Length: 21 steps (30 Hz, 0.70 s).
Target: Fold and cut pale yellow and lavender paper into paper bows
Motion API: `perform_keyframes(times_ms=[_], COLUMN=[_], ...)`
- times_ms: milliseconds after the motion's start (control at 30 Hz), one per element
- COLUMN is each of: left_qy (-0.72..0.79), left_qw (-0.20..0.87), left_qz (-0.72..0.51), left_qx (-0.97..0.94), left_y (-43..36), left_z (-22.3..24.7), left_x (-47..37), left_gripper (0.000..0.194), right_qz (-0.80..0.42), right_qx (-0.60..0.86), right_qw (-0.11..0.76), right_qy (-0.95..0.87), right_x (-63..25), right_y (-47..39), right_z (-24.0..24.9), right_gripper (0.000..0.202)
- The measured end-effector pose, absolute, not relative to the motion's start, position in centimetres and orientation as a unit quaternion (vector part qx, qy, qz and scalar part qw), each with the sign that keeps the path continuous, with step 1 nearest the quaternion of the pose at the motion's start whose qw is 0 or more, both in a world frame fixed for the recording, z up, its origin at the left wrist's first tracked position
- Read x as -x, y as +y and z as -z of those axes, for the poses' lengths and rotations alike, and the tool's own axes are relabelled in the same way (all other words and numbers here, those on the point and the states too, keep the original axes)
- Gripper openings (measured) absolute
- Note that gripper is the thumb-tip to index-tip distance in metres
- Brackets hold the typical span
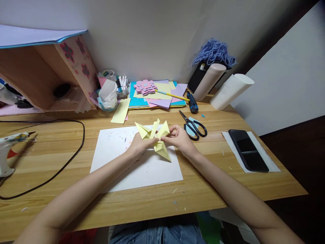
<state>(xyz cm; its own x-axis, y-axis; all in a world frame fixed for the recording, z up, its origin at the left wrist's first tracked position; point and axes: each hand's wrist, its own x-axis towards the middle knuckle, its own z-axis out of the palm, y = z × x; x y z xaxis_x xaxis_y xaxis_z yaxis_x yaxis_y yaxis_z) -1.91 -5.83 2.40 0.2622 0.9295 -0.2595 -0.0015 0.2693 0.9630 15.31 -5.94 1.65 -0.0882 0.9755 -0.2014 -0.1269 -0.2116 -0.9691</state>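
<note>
A wooden counter (193, 189) carries everything. The largest thing on it is a pinkish box (80, 67) with flower shapes on its side, open toward the front at the far left. A white sheet (152, 173), speckled with small marks, lies flat in the middle. Behind it, against the wall, a blue stack (135, 101) bears loose coloured papers. A white roll (230, 91) leans to the right of that stack. On the right a dark phone (248, 150) rests on a white tissue (264, 156); a glue gun (8, 149) stands at the left edge.

Above the sheet is the folded yellow paper (159, 146), its pointed flaps spreading several ways. The person's left hand (139, 144) grasps it from the left, and the right hand (179, 137) pinches it from the right, each grip closed on the paper near its centre.

Black scissors (188, 121) lie just beyond the right hand, partly over a pale blue scrap. A pink paper flower (145, 87) sits on the stack.
</note>
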Motion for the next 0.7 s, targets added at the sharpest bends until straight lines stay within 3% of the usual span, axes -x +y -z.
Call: perform_keyframes(times_ms=[700], left_qy=[0.46], left_qw=[0.626], left_qz=[-0.374], left_qx=[-0.506], left_y=[-5.5], left_z=[-2.4], left_x=[2.2], left_gripper=[0.04], right_qz=[-0.621], right_qx=[0.494], right_qw=[0.437], right_qy=[-0.424], right_x=[-15.5], right_y=[-5.5], right_z=[-2.8], right_gripper=[0.028])
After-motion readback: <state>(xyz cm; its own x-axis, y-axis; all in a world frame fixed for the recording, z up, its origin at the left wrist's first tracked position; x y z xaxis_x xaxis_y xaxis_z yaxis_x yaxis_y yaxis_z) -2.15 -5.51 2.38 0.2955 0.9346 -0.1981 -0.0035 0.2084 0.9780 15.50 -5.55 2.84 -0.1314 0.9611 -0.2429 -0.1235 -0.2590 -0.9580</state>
